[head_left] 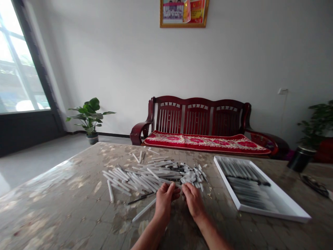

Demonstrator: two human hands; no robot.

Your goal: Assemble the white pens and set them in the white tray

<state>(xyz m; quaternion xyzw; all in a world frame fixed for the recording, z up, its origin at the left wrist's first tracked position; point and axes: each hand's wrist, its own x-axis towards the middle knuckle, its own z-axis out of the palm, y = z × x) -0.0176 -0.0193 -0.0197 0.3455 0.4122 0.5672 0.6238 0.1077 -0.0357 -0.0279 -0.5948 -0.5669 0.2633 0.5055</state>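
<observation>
My left hand (166, 196) is closed, thumb and fingers pressed together, just in front of a loose pile of whitish pen barrels (140, 178). Close beside it on the right, my right hand (191, 196) is pinched too, its fingertips near the left hand's. What either hand holds is too small to make out. Beyond the hands, small clear and black pen parts (191, 173) lie heaped at the pile's right end. One pale barrel (144, 210) and a thin dark rod (140, 199) lie left of my left hand.
A white shallow box (275, 205) with two rows of pens stands on the patterned table (85, 215) at the right. Behind it are a black pot (300, 159) and a dark cable (314, 185). A red wooden bench (199, 119) stands beyond the table.
</observation>
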